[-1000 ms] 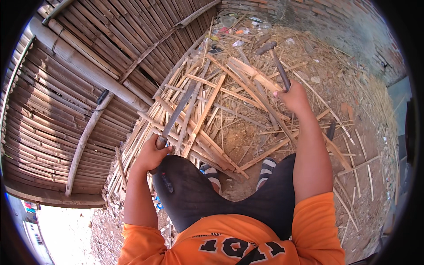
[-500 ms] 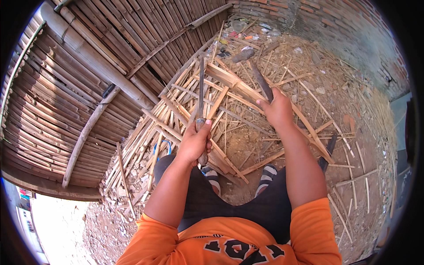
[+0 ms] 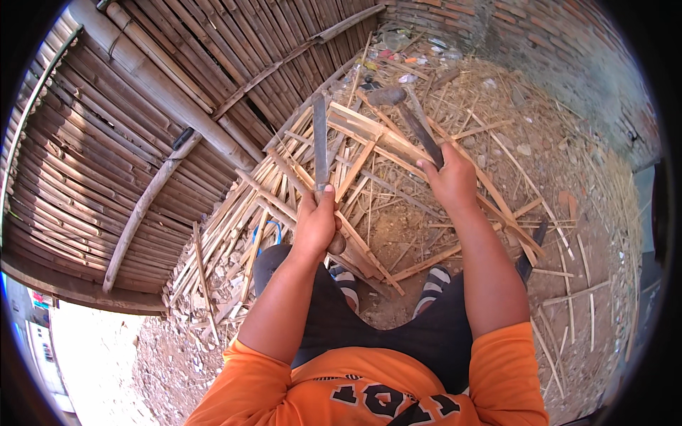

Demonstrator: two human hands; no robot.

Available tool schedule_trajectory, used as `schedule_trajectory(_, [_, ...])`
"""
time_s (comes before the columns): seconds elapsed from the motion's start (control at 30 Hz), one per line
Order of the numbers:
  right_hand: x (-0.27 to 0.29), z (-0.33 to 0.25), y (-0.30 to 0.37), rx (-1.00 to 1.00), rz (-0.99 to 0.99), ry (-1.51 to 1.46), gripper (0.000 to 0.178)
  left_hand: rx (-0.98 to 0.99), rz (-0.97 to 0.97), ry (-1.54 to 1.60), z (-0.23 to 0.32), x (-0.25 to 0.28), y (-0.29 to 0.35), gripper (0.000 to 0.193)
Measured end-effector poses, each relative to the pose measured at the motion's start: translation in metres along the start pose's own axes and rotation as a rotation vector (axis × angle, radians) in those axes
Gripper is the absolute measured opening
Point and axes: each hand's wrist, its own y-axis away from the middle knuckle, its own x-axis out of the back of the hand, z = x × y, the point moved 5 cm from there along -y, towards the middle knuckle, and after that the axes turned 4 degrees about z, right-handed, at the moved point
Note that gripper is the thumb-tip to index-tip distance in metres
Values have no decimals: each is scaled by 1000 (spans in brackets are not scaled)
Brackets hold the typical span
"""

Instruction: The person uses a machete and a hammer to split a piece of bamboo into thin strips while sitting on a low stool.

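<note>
My left hand [image 3: 316, 224] is wrapped round the wooden handle of a machete [image 3: 320, 145]. Its long grey blade points away from me, with the flat face turned up. In my right hand [image 3: 452, 177] I grip the dark handle of a hammer [image 3: 421, 131]; the blunt hammer head [image 3: 387, 96] is at the far end, tilted to the left. Between the two tools and beyond my hands lies a split wooden piece, like a bamboo trough [image 3: 376, 135], resting on the heap of strips [image 3: 284, 188]. The tools are apart from each other.
Loose strips and sticks lie round my sandalled feet [image 3: 435, 284]. A dark blade-like thing [image 3: 531, 252] lies by my right knee. A bamboo-slat wall [image 3: 106, 184] rises on the left, a brick wall [image 3: 568, 64] at the far right. Litter [image 3: 405, 60] lies in the far corner.
The machete blade has turned from edge-on to show its broad face, its tip shifting slightly left. The hammer stays in my right hand, almost unmoved; the view has shifted a little.
</note>
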Motion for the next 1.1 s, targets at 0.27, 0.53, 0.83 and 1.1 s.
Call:
schedule_trajectory(0.27, [0, -18, 2, 93, 25, -27, 35, -20, 10, 35, -2, 0, 14, 32])
schedule_trajectory(0.53, [-22, -9, 13, -131, -174, -362, 40, -130, 41, 168, 9, 0, -23, 33])
schedule_trajectory(0.83, [-53, -3, 18, -299, -284, -576, 37, -214, -13, 194, 27, -26, -58, 43])
schedule_trajectory(1.1, [-61, 1, 17, -228, -330, -628, 50, -236, 6, 289, 43, -41, -73, 31])
